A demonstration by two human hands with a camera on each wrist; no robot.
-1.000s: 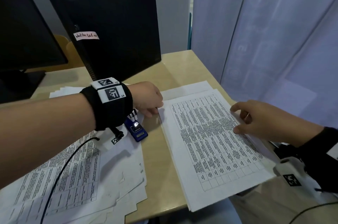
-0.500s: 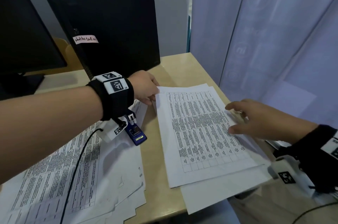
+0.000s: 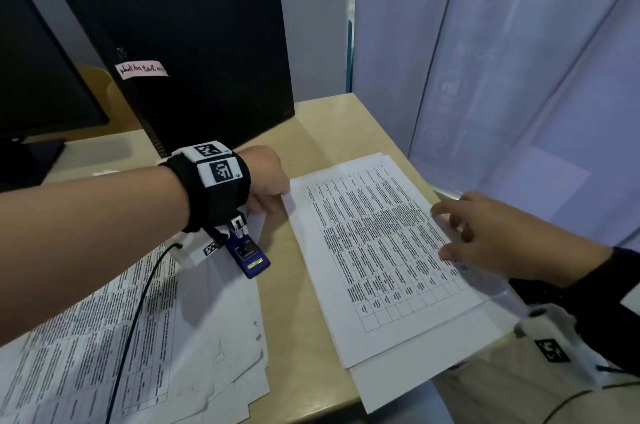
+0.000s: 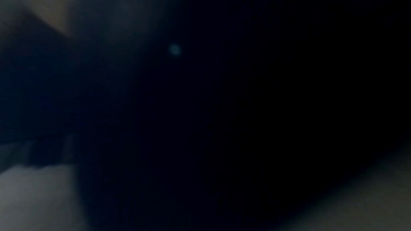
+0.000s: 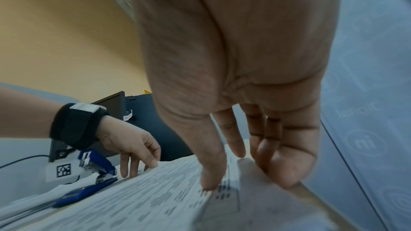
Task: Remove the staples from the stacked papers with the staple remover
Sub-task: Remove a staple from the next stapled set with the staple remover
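Head view: both relaxed grips, left hand [image 3: 268, 178] and right hand [image 3: 491, 236], fingertips on stacked papers [image 3: 377, 250].

Stacked papers [image 3: 374, 250]: white sheets printed with a dense table, lying flat at centre-right of the head view, long edge running from upper left to lower right; top sheet skewed over a blank sheet protruding at the lower edge. Staple remover [image 3: 247, 255]: blue body, metal jaws, resting left of centre on loose printed sheets, just beside the stack, untouched.
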